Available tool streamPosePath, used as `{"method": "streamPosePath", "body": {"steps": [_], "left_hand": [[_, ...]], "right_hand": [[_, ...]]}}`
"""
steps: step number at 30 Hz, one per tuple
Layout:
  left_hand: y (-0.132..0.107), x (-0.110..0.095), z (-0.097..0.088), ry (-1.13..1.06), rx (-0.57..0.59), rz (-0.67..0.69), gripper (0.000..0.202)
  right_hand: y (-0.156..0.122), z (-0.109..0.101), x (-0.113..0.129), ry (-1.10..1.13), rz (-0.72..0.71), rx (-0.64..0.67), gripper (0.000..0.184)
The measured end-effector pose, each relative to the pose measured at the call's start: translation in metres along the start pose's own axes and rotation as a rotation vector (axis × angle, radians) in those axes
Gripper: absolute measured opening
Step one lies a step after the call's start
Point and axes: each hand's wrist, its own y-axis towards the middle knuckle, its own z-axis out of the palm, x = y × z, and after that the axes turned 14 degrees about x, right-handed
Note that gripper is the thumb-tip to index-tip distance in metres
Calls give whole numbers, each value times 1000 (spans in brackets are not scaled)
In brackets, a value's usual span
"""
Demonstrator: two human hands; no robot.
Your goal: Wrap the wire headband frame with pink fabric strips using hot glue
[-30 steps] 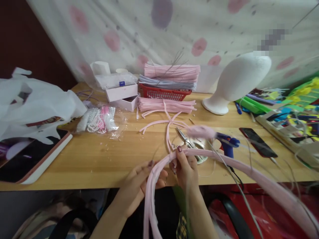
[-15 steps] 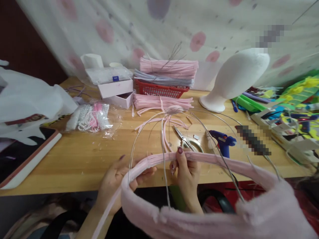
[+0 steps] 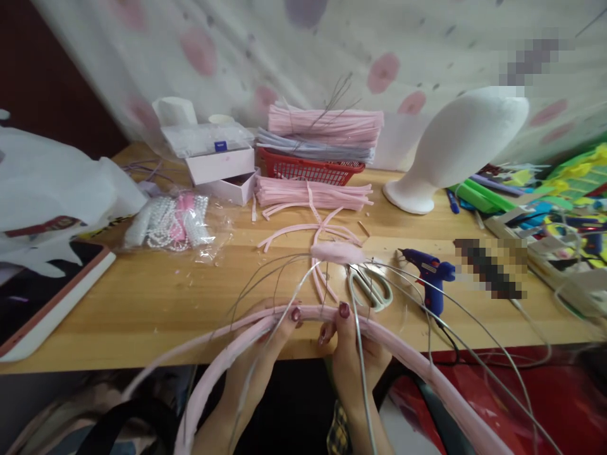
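At table edge, both hands (image 3: 308, 344) pinch pink hoop (image 3: 403, 354).

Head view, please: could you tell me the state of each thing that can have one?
Left hand, closed on the pink hoop.
Right hand, pinching the same hoop beside the left.
Pink hoop, bent in an arch across both hands.
Pink box, lower drawer pulled open.
Red basket, piled full with fuzzy sticks.
Glue gun, resting on the table, cord attached.

Bare tabletop (image 3: 156, 309) near left; scissors (image 3: 372, 287), glue gun (image 3: 429, 275) and wire loops (image 3: 359, 354) thick at near right.
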Motion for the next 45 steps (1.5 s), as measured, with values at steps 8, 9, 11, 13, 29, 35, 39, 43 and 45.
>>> {"method": "streamPosePath", "body": {"steps": [8, 9, 11, 13, 29, 35, 39, 43, 45], "left_hand": [[1, -7, 8, 84, -119, -13, 16], [1, -8, 8, 92, -132, -4, 15], [1, -9, 10, 103, -146, 14, 14], [2, -10, 11, 114, -144, 22, 13], [4, -13, 14, 179, -234, 48, 12], [1, -9, 16, 36, -177, -8, 18], [-2, -2, 17, -38, -151, -35, 20], [-3, -1, 14, 0, -170, 33, 13], [-1, -2, 13, 35, -164, 74, 10]], "right_hand": [[-6, 1, -1, -87, 22, 18, 23], [-7, 1, -2, -92, 23, 19, 24], [-7, 1, -3, -85, 16, 36, 29], [-7, 1, -3, -86, 15, 46, 34], [-5, 10, 2, -50, 77, -31, 21], [-3, 10, 3, -90, 111, -76, 32], [0, 10, 5, -123, 128, -115, 37], [-1, 11, 6, -118, 112, -82, 38], [-1, 11, 6, -107, 111, -75, 37]]}}
